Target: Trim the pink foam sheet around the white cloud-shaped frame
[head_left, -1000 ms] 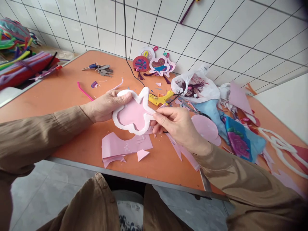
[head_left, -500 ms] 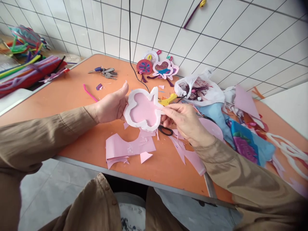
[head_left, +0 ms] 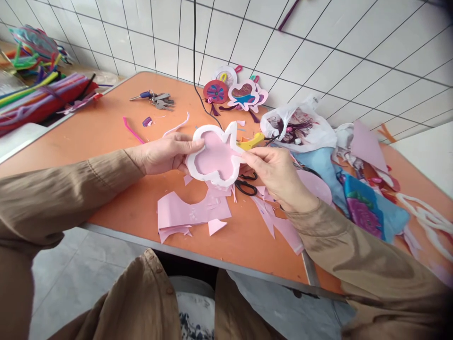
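Between my two hands, above the table, is a pink paper cutout (head_left: 216, 155) with a wavy outline and a raised white border. My left hand (head_left: 163, 153) grips its left edge, thumb on the border and fingers beneath. At the right edge, my right hand (head_left: 278, 174) pinches it between thumb and fingers. Black-handled scissors (head_left: 247, 188) lie just below and behind the cutout, partly hidden. A yellow tool (head_left: 252, 141), probably a glue gun, rests behind my right hand. Pink paper scraps (head_left: 193, 210) are spread on the table in front of me.
Keys (head_left: 161, 100) and a pink strip (head_left: 133, 130) lie at the back left. Finished ornaments (head_left: 244, 94) lean against the tiled wall. A white plastic bag (head_left: 300, 125), blue fabric (head_left: 322, 172) and white cord (head_left: 424, 217) crowd the right. Colourful pipe cleaners (head_left: 42, 104) are bundled at far left.
My left hand has closed from an open palm onto the cutout's left edge, its thumb now on the white border. My right hand keeps its pinch.
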Motion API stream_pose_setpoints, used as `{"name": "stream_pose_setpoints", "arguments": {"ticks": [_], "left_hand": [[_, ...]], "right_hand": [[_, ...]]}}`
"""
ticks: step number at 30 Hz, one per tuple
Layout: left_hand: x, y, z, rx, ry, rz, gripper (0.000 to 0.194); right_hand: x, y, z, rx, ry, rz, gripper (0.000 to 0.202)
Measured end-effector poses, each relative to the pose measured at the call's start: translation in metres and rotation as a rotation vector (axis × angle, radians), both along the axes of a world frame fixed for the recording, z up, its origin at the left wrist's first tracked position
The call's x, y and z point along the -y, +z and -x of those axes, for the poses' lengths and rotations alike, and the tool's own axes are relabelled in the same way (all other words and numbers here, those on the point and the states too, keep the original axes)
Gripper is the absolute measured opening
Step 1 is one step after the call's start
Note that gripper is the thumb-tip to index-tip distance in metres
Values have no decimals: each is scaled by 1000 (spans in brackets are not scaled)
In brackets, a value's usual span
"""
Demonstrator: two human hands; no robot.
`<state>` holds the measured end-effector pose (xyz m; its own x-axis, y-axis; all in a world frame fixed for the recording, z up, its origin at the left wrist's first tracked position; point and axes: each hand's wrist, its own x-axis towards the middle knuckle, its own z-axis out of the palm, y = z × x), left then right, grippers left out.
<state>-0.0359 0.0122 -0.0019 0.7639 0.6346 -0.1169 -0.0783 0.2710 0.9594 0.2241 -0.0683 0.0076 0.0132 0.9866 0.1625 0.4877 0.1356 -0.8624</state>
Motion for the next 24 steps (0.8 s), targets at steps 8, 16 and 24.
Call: {"name": "stream_pose_setpoints", "arguments": {"ticks": [8,16,24], "left_hand": [[-5,-7,2,-58,-122,63,33],[-2,-4,0,-61,-101,103,20],[-3,-2,1,-119,-80,147,23]], "right_hand": [[-3,1,9,-287,-152,185,35],[-1,8,13,-349,-153,219,41],[3,10,15,-396,-92,195,44]]}}
